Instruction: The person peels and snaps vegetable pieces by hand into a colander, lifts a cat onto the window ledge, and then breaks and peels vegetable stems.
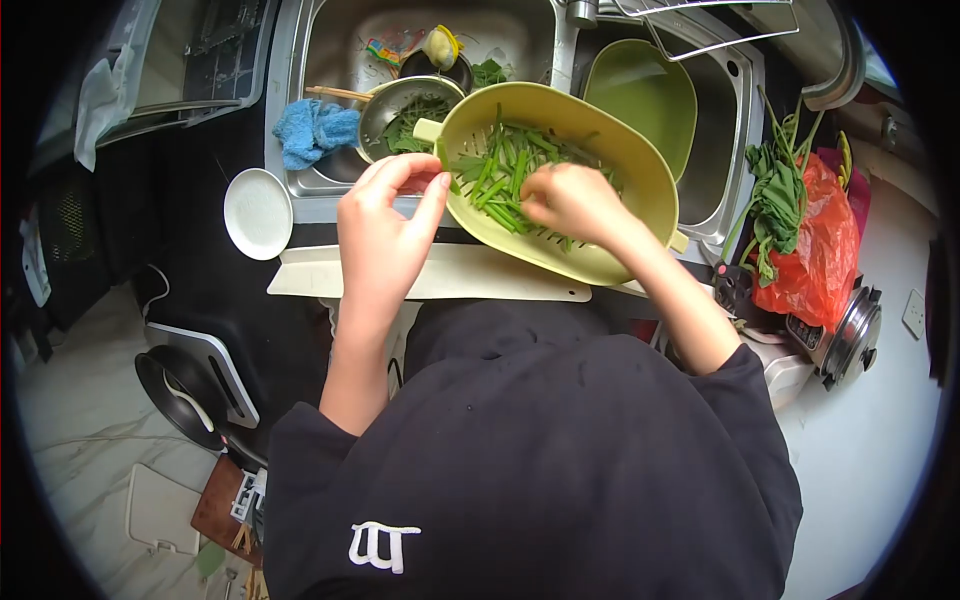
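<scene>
A yellow-green colander (640,185) with slots in its bottom rests tilted across the front of the sink. Cut green stems (492,185) lie loose inside it. At its left rim, my left hand (385,215) has thumb and fingertips pinched on a short green stem piece (443,158). Down in the colander, my right hand (578,203) is closed with curled fingers over the stems; whatever it grips is hidden by the fingers. Just behind my left fingers stands a metal pot (375,125) with leafy greens in it.
The steel sink (340,40) holds a green basin (645,90) on the right. A blue cloth (315,133) hangs on the sink's left edge, near a white plate (258,213). Leafy greens (778,195) and a red plastic bag (815,255) sit at the right.
</scene>
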`<state>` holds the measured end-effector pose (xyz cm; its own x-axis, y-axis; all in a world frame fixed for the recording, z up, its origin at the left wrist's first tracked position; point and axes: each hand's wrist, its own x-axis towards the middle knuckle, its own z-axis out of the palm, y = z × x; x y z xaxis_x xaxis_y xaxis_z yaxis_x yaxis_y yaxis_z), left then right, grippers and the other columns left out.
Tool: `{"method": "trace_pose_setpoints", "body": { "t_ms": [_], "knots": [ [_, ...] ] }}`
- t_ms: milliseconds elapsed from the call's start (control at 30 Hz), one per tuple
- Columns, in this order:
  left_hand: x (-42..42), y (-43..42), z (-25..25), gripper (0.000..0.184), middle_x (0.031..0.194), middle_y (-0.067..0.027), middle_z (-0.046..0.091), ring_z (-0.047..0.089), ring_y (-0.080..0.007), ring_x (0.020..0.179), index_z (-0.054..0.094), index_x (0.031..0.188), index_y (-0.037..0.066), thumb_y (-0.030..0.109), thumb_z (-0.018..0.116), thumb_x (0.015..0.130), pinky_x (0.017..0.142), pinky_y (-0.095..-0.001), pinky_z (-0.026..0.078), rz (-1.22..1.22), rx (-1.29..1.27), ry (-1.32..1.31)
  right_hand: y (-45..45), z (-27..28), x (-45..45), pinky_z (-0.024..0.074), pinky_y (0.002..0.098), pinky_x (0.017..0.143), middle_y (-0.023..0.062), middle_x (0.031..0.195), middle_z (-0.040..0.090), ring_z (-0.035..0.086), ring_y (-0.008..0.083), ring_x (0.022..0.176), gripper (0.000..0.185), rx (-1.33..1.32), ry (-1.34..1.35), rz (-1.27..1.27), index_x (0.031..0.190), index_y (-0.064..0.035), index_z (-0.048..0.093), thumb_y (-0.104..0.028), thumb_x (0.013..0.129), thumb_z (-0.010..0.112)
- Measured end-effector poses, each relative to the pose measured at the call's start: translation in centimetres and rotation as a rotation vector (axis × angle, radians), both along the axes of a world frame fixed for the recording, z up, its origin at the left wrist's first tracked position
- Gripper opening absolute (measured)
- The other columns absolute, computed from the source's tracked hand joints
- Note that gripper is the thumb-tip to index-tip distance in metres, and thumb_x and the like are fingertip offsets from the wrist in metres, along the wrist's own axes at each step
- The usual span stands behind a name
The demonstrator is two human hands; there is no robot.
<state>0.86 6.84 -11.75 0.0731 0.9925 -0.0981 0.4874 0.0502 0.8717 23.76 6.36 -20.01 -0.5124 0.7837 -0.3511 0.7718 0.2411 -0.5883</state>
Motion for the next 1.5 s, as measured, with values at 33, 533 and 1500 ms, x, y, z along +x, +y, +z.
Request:
{"method": "trace_pose_setpoints", "body": {
  "t_ms": [33, 533, 1500],
  "knots": [
    [0.6, 0.2, 0.3, 0.013, 0.084, -0.0095, 0.067, 0.066, -0.0166, 0.078, 0.065, 0.092, -0.004, 0.003, 0.067, 0.081, 0.073, -0.0273, 0.050, -0.030, 0.014, 0.068, -0.6, -0.3, -0.4, 0.0523, 0.0414, 0.071, 0.0134, 0.078, 0.065, 0.064, 0.0312, 0.078, 0.018, -0.002, -0.076, 0.045, 0.079, -0.0044, 0.067, -0.021, 0.074, 0.067],
    [4.6, -0.3, -0.4, 0.017, 0.091, -0.0102, 0.066, 0.063, -0.0182, 0.081, 0.066, 0.099, -0.001, 0.009, 0.065, 0.085, 0.076, -0.0301, 0.049, -0.254, -0.096, 0.046, -1.6, 5.2, 4.1, 0.0477, 0.0228, 0.071, 0.0010, 0.083, 0.063, 0.057, 0.0069, 0.074, 0.020, -0.695, 0.798, -0.641, 0.100, 0.0012, 0.061, -0.016, 0.090, 0.063],
    [2.6, -0.7, -0.5, 0.016, 0.083, -0.0100, 0.066, 0.063, -0.0171, 0.074, 0.067, 0.091, -0.002, 0.006, 0.071, 0.078, 0.070, -0.0287, 0.048, -0.098, 0.074, 0.070, -3.2, 1.9, 7.7, 0.0503, 0.0385, 0.077, 0.0139, 0.090, 0.066, 0.064, 0.0292, 0.085, 0.016, 0.114, 0.026, -0.473, 0.096, -0.0023, 0.066, -0.008, 0.084, 0.057]
  ]
}}
